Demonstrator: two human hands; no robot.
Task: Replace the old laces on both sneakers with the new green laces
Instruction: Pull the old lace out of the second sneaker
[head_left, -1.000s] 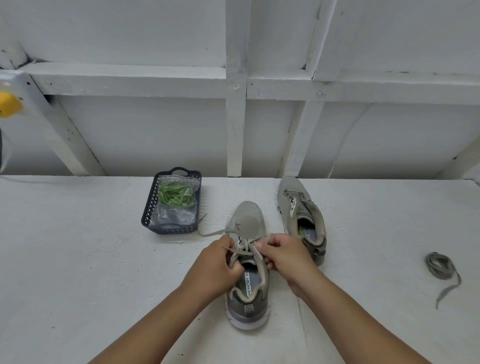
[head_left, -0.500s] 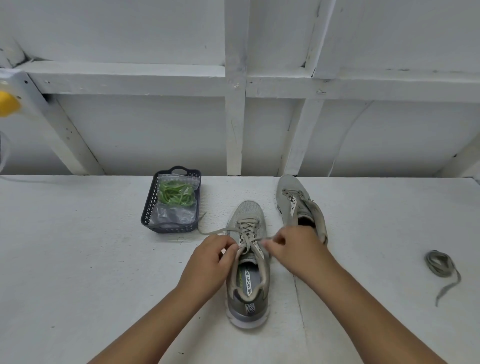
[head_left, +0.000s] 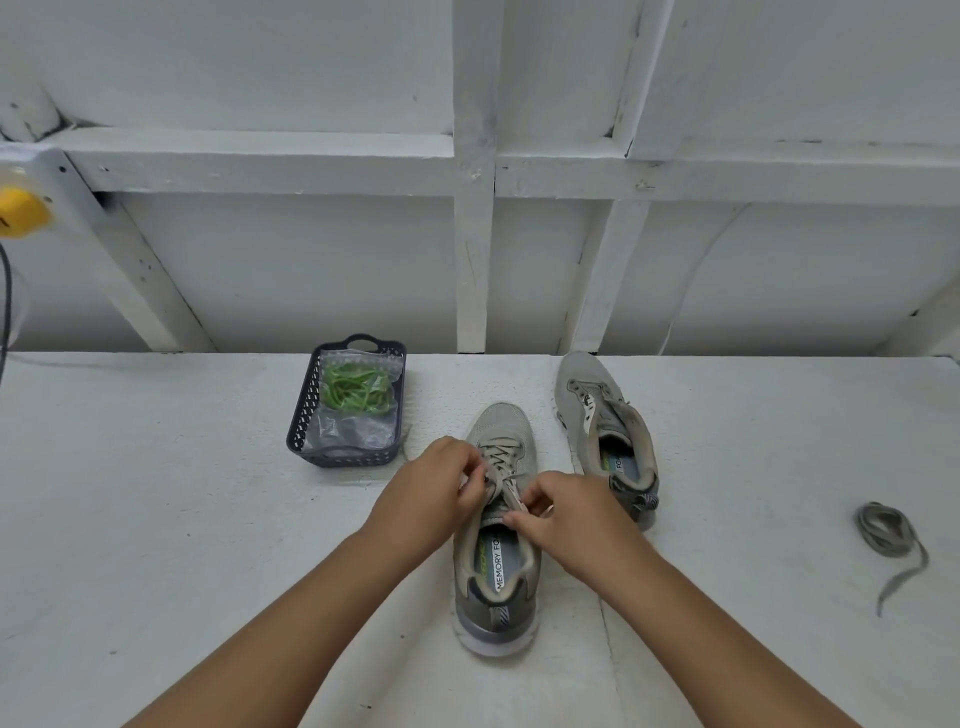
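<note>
A grey sneaker (head_left: 497, 571) stands in front of me with its toe pointing away and its old grey lace (head_left: 500, 460) still threaded. My left hand (head_left: 434, 491) pinches the lace at the sneaker's left eyelets. My right hand (head_left: 563, 512) pinches the lace on the right side, near the tongue. A second grey sneaker (head_left: 602, 426) lies behind to the right with no lace in it. The green laces (head_left: 356, 392) sit in a clear bag inside a dark basket (head_left: 311, 410) to the left.
A loose grey lace (head_left: 885, 535) lies bunched on the white table (head_left: 156, 519) at the far right. A white wall with wooden framing rises behind the table. A yellow object (head_left: 18, 213) and a dark cable hang at the far left edge.
Both hands have shifted along the near sneaker's lacing: the left hand moved forward toward the toe, the right hand came back toward the tongue. The lace end trailing left is now hidden.
</note>
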